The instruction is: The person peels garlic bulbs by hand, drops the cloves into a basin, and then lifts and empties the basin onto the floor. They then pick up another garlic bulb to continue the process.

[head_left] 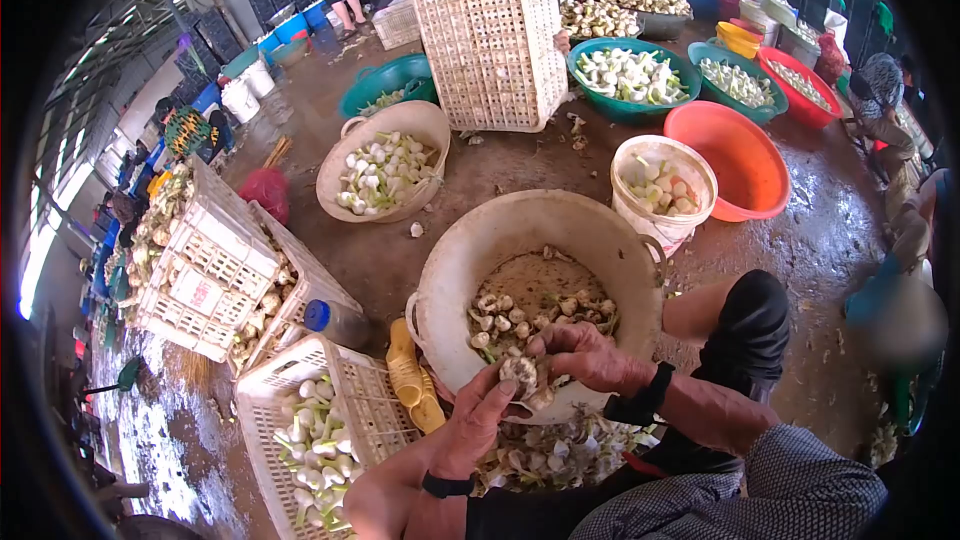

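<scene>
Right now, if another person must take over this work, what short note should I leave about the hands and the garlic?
Left hand: fingers closed under one garlic bulb, held over the cream basin.
Right hand: grips the same bulb from above.
Done: white cleaned bulbs lie in the white crate beside the left arm; peelings are piled below the hands.
Left: a layer of dirty bulbs with roots lies on the basin floor, apparently not yet cleaned.
</scene>
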`<action>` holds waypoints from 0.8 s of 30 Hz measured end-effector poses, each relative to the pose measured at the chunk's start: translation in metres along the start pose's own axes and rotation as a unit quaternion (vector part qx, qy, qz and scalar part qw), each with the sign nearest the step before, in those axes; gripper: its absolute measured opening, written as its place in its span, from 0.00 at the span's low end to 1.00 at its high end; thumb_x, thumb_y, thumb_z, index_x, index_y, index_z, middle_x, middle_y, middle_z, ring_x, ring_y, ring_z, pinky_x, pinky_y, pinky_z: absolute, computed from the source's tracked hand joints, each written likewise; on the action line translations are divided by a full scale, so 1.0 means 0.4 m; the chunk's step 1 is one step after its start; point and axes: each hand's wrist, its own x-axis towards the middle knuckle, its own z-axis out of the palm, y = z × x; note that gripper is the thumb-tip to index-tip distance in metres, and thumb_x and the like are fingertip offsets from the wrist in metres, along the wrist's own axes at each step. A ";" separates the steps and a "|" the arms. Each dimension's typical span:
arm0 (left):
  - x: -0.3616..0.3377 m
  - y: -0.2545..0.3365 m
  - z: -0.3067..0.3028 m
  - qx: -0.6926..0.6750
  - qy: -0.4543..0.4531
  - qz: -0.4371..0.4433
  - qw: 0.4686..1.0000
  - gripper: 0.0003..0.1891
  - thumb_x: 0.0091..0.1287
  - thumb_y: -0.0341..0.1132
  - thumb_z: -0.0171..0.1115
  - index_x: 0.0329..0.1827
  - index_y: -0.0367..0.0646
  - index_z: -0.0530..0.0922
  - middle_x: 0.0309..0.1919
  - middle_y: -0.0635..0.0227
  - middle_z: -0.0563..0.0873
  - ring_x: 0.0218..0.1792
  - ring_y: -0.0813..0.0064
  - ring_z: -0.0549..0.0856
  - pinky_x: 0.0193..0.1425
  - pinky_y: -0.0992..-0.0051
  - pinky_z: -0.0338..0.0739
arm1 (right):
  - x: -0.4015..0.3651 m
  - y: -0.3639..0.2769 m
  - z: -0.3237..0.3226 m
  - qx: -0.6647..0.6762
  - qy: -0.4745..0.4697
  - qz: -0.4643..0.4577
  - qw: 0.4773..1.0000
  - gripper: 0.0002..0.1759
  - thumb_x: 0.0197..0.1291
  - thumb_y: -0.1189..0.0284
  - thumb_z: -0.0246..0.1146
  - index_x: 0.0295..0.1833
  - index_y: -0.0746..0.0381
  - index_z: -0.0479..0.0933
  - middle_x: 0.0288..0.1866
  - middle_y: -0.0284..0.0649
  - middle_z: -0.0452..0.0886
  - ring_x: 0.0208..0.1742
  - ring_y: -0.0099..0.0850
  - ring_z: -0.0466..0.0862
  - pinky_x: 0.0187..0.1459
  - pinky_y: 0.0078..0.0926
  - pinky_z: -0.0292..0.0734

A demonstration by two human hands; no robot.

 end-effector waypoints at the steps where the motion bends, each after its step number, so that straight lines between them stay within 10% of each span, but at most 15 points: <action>1: 0.000 -0.005 -0.006 0.011 -0.016 0.007 1.000 0.28 0.71 0.43 0.61 0.66 0.32 0.68 0.53 0.60 0.82 0.51 0.70 0.84 0.51 0.71 0.83 | 0.000 0.003 0.008 0.000 -0.001 0.000 1.000 0.14 0.60 0.82 0.59 0.52 0.65 0.76 0.44 0.34 0.83 0.43 0.24 0.83 0.45 0.25 0.80; 24: 0.002 -0.011 -0.031 -0.033 0.116 0.041 0.992 0.24 0.64 0.37 0.70 0.58 0.30 0.75 0.45 0.63 0.86 0.43 0.76 0.84 0.49 0.77 0.79 | 0.004 -0.020 0.027 0.007 0.077 0.079 0.994 0.19 0.58 0.79 0.60 0.56 0.67 0.74 0.41 0.34 0.79 0.35 0.20 0.77 0.36 0.19 0.73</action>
